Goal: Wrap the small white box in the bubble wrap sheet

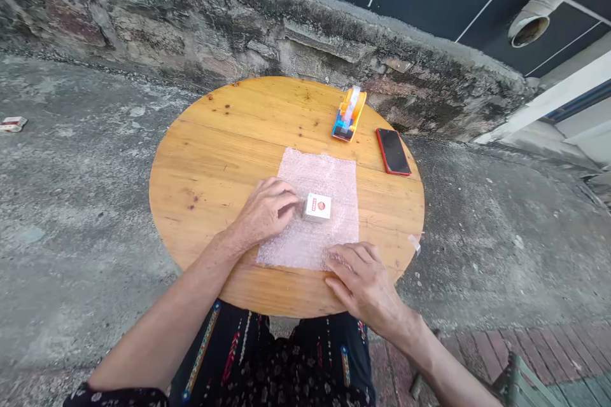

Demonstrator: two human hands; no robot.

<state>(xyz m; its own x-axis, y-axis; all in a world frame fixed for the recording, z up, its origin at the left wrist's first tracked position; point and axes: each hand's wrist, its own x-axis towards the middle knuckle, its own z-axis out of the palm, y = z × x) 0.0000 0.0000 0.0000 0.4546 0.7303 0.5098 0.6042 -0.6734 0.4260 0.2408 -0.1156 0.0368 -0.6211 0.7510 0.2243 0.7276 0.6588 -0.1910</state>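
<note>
A sheet of bubble wrap (324, 178) lies flat on the round wooden table (214, 159). A small white box with a red mark (318, 206) sits on the sheet near its middle. My left hand (265, 210) rests on the wrap with curled fingers, its fingertips touching the box's left side. My right hand (360, 280) lies flat, fingers stretched out, on the sheet's near right corner at the table's front edge.
An orange tape dispenser (349, 114) and a red-edged phone (393, 151) lie at the table's far right. A bit of tape (414, 244) hangs at the right rim. Rough concrete floor surrounds the table, a stone wall (238, 32) stands behind, and a pipe (534, 19) is at upper right.
</note>
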